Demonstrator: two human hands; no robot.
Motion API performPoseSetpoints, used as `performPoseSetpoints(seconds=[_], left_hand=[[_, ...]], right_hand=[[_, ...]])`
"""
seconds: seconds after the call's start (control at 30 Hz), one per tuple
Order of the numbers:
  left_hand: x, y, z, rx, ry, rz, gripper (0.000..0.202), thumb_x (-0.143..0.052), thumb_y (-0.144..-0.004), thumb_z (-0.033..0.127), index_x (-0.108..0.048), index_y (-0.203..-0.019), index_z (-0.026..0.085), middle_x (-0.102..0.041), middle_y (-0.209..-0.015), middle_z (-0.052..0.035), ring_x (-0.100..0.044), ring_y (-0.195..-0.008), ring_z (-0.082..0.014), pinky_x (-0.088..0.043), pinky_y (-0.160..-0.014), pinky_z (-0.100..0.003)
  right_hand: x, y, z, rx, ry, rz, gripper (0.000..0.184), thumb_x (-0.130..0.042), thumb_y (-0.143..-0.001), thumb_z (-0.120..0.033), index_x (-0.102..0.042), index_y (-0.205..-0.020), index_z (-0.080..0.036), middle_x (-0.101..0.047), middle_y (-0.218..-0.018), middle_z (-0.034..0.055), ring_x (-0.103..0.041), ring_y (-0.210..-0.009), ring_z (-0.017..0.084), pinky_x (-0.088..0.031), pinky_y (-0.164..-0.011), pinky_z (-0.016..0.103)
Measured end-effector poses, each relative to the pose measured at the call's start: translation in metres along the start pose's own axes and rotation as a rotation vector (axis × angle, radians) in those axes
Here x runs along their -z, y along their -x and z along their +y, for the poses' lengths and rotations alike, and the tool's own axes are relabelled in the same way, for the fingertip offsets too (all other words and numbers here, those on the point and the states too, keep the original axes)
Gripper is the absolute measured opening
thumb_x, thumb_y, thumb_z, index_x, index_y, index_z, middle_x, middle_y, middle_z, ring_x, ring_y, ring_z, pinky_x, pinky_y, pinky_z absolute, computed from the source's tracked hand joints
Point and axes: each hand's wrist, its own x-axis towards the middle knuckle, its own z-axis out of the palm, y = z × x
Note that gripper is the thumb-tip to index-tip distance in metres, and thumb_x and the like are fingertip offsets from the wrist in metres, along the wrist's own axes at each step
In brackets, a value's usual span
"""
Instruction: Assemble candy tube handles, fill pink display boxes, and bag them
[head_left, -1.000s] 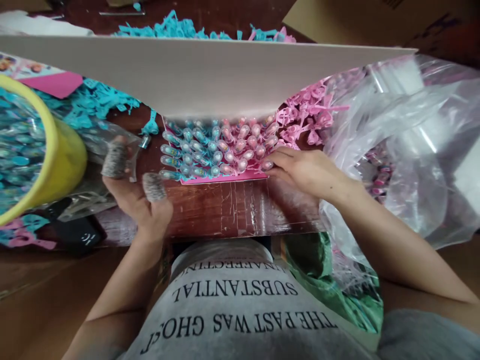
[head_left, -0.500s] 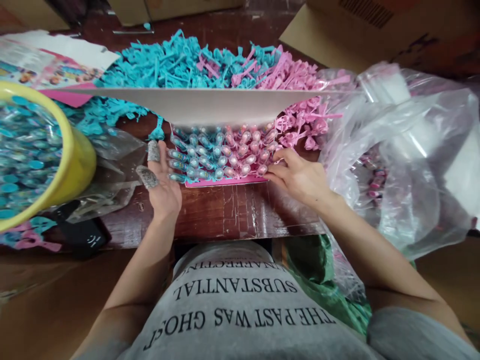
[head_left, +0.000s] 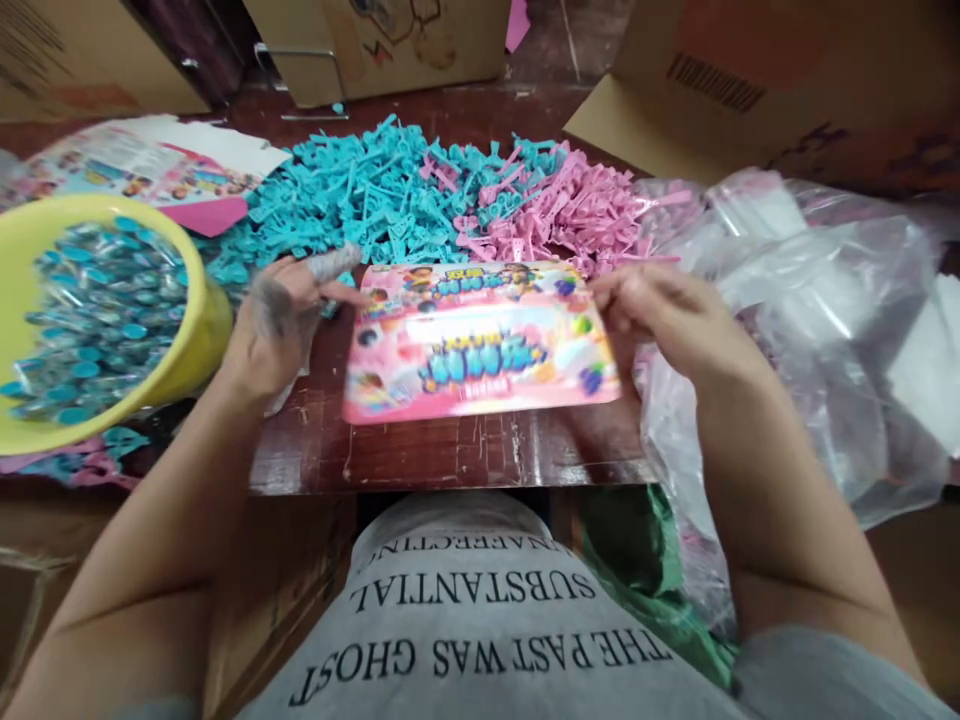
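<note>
A pink printed display box (head_left: pixel 484 345) faces me above the table's front part, its bright lettering smeared by motion. The panel hides the rows of clear-capped blue and pink pieces. At the box's far left corner, my left hand (head_left: pixel 281 315) has its fingers around the edge; grey covers wrap two of its digits. My right hand (head_left: pixel 667 310) pinches the opposite edge near the far right corner, fingertips blurred. Behind the box lie heaps of blue plastic pieces (head_left: pixel 360 190) and pink plastic pieces (head_left: pixel 585 205).
A yellow tub (head_left: pixel 206 330) of blue-capped wrapped pieces stands at left. Crumpled clear plastic bags (head_left: pixel 840 290) crowd the right side. Printed card sheets (head_left: pixel 150 165) lie behind the tub. Cardboard boxes (head_left: pixel 750 90) stand at the back. A green bag (head_left: pixel 637 560) hangs below the table edge.
The box's upright panel has come down toward me, covering the rows of pieces and showing its printed face. Both hands have moved from its near sides to the far corners. The view has shifted.
</note>
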Motion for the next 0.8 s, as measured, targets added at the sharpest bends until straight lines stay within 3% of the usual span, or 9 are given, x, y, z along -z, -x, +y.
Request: performPoseSetpoints(seconds=[0.1,0.2,0.23,0.3,0.37,0.43,0.6,0.7,0.8], left_hand=[[0.019,0.032,0.007,-0.033,-0.432,-0.081,0.065,-0.059,-0.085,0.088,-0.079,-0.103,0.029,-0.078,-0.099,-0.0053,-0.067,-0.117,-0.0369,-0.027,-0.121,-0.065],[0.027,0.038,0.015,-0.023,-0.491,-0.236,0.055,-0.065,-0.083,0.085,-0.081,-0.094,0.033,-0.074,-0.082,-0.0008,-0.067,-0.088,-0.0284,-0.046,-0.098,-0.053],[0.027,0.034,0.019,-0.016,-0.411,-0.241,0.05,-0.067,-0.085,0.081,-0.081,-0.093,0.033,-0.072,-0.078,0.0004,-0.063,-0.078,-0.0238,-0.049,-0.09,-0.047],[0.026,0.022,0.027,-0.044,-0.305,-0.12,0.043,-0.073,-0.088,0.07,-0.082,-0.095,0.029,-0.069,-0.078,0.0004,-0.057,-0.071,-0.0186,-0.049,-0.08,-0.039],[0.024,0.01,0.03,-0.126,-0.348,0.031,0.04,-0.077,-0.088,0.063,-0.081,-0.098,0.025,-0.068,-0.08,-0.0018,-0.058,-0.078,-0.0201,-0.051,-0.085,-0.04],[0.021,0.002,0.028,-0.18,-0.447,0.084,0.037,-0.078,-0.087,0.06,-0.081,-0.097,0.024,-0.067,-0.082,-0.004,-0.061,-0.092,-0.0252,-0.05,-0.097,-0.046],[0.005,0.009,0.01,-0.058,-0.515,0.062,0.033,-0.079,-0.085,0.057,-0.075,-0.089,0.024,-0.068,-0.09,-0.0051,-0.063,-0.11,-0.0323,-0.043,-0.11,-0.059],[-0.003,0.021,0.0,0.0,-0.523,0.002,0.033,-0.075,-0.087,0.055,-0.072,-0.083,0.023,-0.071,-0.097,-0.006,-0.064,-0.106,-0.0305,-0.041,-0.109,-0.058],[-0.005,0.029,-0.011,0.02,-0.447,-0.082,0.029,-0.073,-0.087,0.051,-0.071,-0.077,0.024,-0.071,-0.092,-0.0056,-0.065,-0.101,-0.0292,-0.042,-0.105,-0.055]], right_hand=[[0.001,0.034,-0.002,-0.124,-0.056,-0.21,0.044,-0.084,-0.081,-0.063,-0.074,-0.105,-0.028,-0.08,-0.097,0.0023,-0.072,-0.084,0.02,-0.057,-0.072,0.034],[0.003,0.042,-0.005,-0.156,0.096,-0.352,0.041,-0.078,-0.085,-0.067,-0.079,-0.094,-0.027,-0.079,-0.087,0.0006,-0.07,-0.076,0.019,-0.054,-0.067,0.033],[0.004,0.039,-0.007,-0.128,0.157,-0.32,0.041,-0.076,-0.087,-0.068,-0.079,-0.09,-0.027,-0.078,-0.083,0.0004,-0.068,-0.073,0.018,-0.053,-0.064,0.033],[0.005,0.03,-0.009,-0.029,0.255,-0.14,0.04,-0.073,-0.09,-0.066,-0.079,-0.089,-0.027,-0.075,-0.079,0.0009,-0.064,-0.068,0.018,-0.048,-0.06,0.033],[0.003,0.021,-0.008,0.077,0.347,0.06,0.034,-0.072,-0.092,-0.061,-0.08,-0.095,-0.027,-0.075,-0.08,0.0017,-0.063,-0.067,0.019,-0.046,-0.059,0.035],[-0.001,0.017,-0.002,0.15,0.459,0.163,0.03,-0.069,-0.096,-0.056,-0.08,-0.099,-0.029,-0.076,-0.083,0.0024,-0.064,-0.067,0.021,-0.046,-0.059,0.036],[-0.015,0.019,0.016,0.224,0.721,0.168,0.032,-0.06,-0.102,-0.054,-0.081,-0.099,-0.03,-0.078,-0.086,0.0054,-0.069,-0.077,0.026,-0.047,-0.065,0.039],[-0.017,0.023,0.023,0.217,0.803,0.153,0.035,-0.059,-0.102,-0.058,-0.082,-0.095,-0.032,-0.076,-0.079,0.005,-0.068,-0.079,0.027,-0.043,-0.063,0.038],[-0.011,0.02,0.032,0.231,0.776,0.042,0.041,-0.057,-0.102,-0.061,-0.081,-0.09,-0.031,-0.074,-0.073,0.003,-0.066,-0.072,0.023,-0.039,-0.06,0.035]])
